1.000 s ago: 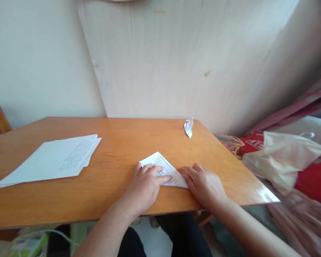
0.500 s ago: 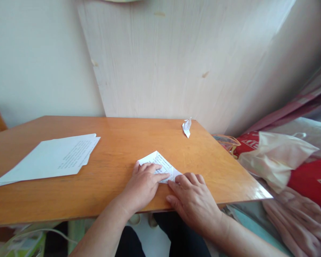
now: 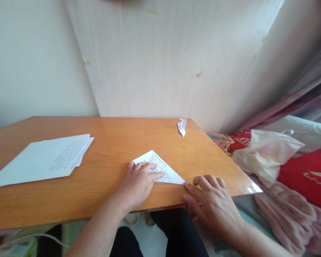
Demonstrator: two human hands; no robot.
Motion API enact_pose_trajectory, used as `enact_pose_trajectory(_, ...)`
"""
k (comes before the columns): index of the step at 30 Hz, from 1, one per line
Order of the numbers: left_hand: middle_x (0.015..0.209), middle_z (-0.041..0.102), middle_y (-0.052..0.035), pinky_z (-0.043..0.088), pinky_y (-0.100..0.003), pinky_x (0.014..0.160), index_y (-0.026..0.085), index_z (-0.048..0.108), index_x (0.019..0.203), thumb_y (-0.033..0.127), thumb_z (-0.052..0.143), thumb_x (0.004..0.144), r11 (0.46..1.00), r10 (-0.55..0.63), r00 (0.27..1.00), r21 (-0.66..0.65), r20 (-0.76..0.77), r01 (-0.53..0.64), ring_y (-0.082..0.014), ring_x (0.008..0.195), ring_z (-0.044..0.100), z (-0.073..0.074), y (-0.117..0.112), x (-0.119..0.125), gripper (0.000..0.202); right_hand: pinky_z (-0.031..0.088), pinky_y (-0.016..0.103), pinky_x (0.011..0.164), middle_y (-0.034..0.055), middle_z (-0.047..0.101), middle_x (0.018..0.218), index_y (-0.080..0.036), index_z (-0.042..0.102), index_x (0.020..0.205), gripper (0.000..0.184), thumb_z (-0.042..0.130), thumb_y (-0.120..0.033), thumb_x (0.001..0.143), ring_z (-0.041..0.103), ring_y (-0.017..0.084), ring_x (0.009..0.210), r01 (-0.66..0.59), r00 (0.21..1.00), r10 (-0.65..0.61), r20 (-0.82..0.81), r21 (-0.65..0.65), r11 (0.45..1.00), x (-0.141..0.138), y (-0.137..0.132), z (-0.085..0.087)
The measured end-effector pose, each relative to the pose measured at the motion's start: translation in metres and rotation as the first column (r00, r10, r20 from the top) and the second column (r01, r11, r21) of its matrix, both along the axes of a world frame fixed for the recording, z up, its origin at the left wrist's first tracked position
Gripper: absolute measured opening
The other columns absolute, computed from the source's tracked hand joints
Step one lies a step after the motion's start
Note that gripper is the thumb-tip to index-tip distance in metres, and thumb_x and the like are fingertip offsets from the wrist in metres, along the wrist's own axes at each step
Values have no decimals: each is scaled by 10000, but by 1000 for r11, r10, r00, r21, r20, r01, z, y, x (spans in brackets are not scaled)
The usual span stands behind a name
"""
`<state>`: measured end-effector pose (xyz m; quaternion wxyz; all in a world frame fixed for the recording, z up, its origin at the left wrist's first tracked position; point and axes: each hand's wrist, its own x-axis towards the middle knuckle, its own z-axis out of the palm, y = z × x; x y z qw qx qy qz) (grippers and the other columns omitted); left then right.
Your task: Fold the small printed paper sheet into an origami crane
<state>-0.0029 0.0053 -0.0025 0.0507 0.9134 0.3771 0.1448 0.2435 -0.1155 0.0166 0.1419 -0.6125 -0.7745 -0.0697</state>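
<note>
A folded sheet of printed paper [image 3: 168, 174] lies near the front edge of the wooden table [image 3: 117, 128], its right end narrowing to a sharp point. Across the left part of the paper rests my left hand [image 3: 141, 180], fingers stretched out and pressing it down; they hide that side. My right hand [image 3: 212, 196] is at the paper's right tip, with the index fingertip touching the point. Its thumb is apart from the index finger and the other fingers are loosely bent, with nothing between them.
A stack of printed sheets [image 3: 42, 157] lies on the table's left side. Near the far right corner stands a small folded paper piece [image 3: 182, 126]. Beyond the right edge are a cream plastic bag [image 3: 264, 151], a red bag [image 3: 307, 178] and a pink blanket [image 3: 280, 214].
My right hand has slid right along the paper's lower edge to its tip, uncovering more of the right point. My left hand stays pressed on the paper. The whole view has shifted slightly.
</note>
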Motion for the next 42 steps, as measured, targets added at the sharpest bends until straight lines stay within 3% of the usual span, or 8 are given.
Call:
enact_pose_trajectory(4,1406,572,17,286,-527,1072,493,628,1285,173,436,958,1000,5,1000,-8,-7,-5,-280,1277,474,-1,1,0,495,388,432,825,68,646,959,-258,722,953,226,548,-401,979,554,257,913,12,999,-10,-42,26,1000,7,0,3)
enact_pose_trajectory(10,1395,582,12,298,-509,1059,487,641,1270,161,446,942,1000,7,1000,-17,-9,-8,-272,1259,486,4,0,3,502,436,414,891,112,640,1146,-179,646,1194,267,497,-287,1001,553,252,1013,-180,973,186,-138,50,982,-12,14,1)
enact_pose_trajectory(15,1329,625,8,275,-563,1062,470,683,1207,182,433,952,999,30,999,-35,34,-29,-274,1221,517,8,-3,6,459,445,403,901,72,663,1029,-200,664,1095,196,535,-301,989,565,244,986,-203,976,198,-89,-43,978,-25,21,-5)
enact_pose_trajectory(19,1281,657,-3,252,-592,1074,427,728,1130,244,468,959,994,109,991,-36,81,-106,-285,1197,529,10,-9,16,361,438,386,894,66,669,991,-206,674,1053,182,557,-325,982,575,234,970,-195,979,193,-68,-19,981,-25,20,-6)
enact_pose_trajectory(23,1146,697,-33,215,-624,1086,338,767,952,476,592,920,974,226,961,-31,159,-224,-302,1093,567,11,-15,29,226,422,387,884,63,676,993,-209,684,1035,182,556,-328,984,576,232,942,-195,979,194,-55,-7,981,-24,20,-8)
enact_pose_trajectory(28,1113,680,-17,199,-685,1074,322,698,976,442,692,850,953,302,938,-35,169,-300,-323,1091,568,7,-17,36,174,407,395,908,62,684,1034,-211,684,1059,198,554,-342,987,583,237,971,-199,978,198,-60,-16,980,-24,20,-7)
enact_pose_trajectory(35,1179,650,-67,207,-680,1079,272,592,1079,389,698,833,928,372,916,-64,154,-366,-332,1155,525,4,-15,23,293,414,394,899,63,692,1030,-213,683,1092,201,568,-333,979,596,235,970,-205,976,203,-76,-20,979,-22,21,-4)
enact_pose_trajectory(42,1212,634,-61,292,-579,1051,276,562,1124,375,667,837,908,419,900,-59,124,-414,-316,1146,535,8,-14,-2,321,429,406,897,66,693,1063,-224,684,1125,211,577,-317,970,607,239,969,-225,970,224,-91,-2,974,-19,22,-6)
